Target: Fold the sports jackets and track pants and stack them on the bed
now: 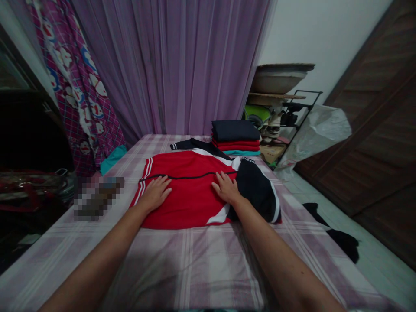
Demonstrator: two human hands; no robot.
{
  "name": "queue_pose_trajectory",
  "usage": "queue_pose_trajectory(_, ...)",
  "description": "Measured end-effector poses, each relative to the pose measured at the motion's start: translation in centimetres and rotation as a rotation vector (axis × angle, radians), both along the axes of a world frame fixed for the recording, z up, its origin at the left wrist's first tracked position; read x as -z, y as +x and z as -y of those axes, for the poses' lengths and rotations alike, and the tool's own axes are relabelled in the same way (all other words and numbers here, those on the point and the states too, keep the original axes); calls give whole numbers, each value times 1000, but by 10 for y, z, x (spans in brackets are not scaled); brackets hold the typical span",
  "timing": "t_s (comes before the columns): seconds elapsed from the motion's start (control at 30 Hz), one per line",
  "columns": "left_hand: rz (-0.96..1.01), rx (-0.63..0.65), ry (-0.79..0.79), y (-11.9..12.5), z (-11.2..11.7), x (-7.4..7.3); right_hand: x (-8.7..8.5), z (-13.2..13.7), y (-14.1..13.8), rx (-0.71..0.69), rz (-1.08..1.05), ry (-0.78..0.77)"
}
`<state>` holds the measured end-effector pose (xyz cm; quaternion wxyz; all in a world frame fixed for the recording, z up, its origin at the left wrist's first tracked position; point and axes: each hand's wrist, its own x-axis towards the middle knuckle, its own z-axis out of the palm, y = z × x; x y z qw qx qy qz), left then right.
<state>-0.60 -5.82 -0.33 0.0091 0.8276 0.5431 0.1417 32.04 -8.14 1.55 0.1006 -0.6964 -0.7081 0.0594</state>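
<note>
One red fabric jacket with black sleeves and white stripes [188,203] lies across the purple-and-white plaid cloth [195,268], apparently spread to smooth its body, with a neat stack of folded dark, red and teal garments [235,132] beyond it, seemingly out of the way. The left hand [157,193] rests on the jacket near its hem, the right hand [226,187] toward its collar, both grips spread palm-down, pinching nothing.

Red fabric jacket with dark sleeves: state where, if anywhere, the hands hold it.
Nothing held; left hand and right hand rest open on the jacket's red front.
</note>
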Motion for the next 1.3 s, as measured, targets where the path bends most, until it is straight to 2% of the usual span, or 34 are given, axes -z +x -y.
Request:
queue_pose_trajectory(0.1,-66,-52,-9,9,5,18,22,2,28,221,35,-71)
queue_pose_trajectory(0.17,-103,-58,-10,8,9,24,26,8,50,288,51,-51)
queue_pose_trajectory(0.27,-154,-57,-17,4,10,27,21,15,71,332,116,-52)
queue_pose_trajectory(0.43,-196,-52,-63,4,4,31,-5,10,74,394,266,-41)
queue_pose_trajectory(0.5,-180,-27,-54,5,6,29,-16,4,69,320,261,0)
queue_pose_trajectory(0.57,-142,31,-8,7,11,26,-21,-3,63,177,221,77)
queue_pose_trajectory(0.67,-81,201,41,9,22,20,-11,-11,57,-32,176,99)
queue_pose_trajectory(0.77,-47,344,25,9,28,17,12,-14,58,-34,181,-19)
queue_pose_trajectory(0.87,-13,368,26,9,30,15,24,-10,62,24,126,-6)
queue_pose_trajectory(0.93,48,340,57,9,31,11,19,-1,60,-31,-6,73)
queue_pose_trajectory(1.0,134,316,74,9,36,5,8,15,54,-202,-207,90)
queue_pose_trajectory(1.07,191,345,18,7,43,-2,-3,34,46,-438,-367,10)
queue_pose_trajectory(1.13,191,408,-94,4,54,-9,-9,53,38,-611,-389,-77)
queue_pose_trajectory(1.2,147,440,-194,0,66,-14,-9,67,32,-659,-320,-82)
queue_pose_trajectory(1.3,58,397,-248,-7,83,-15,-9,77,30,-649,-320,-24)
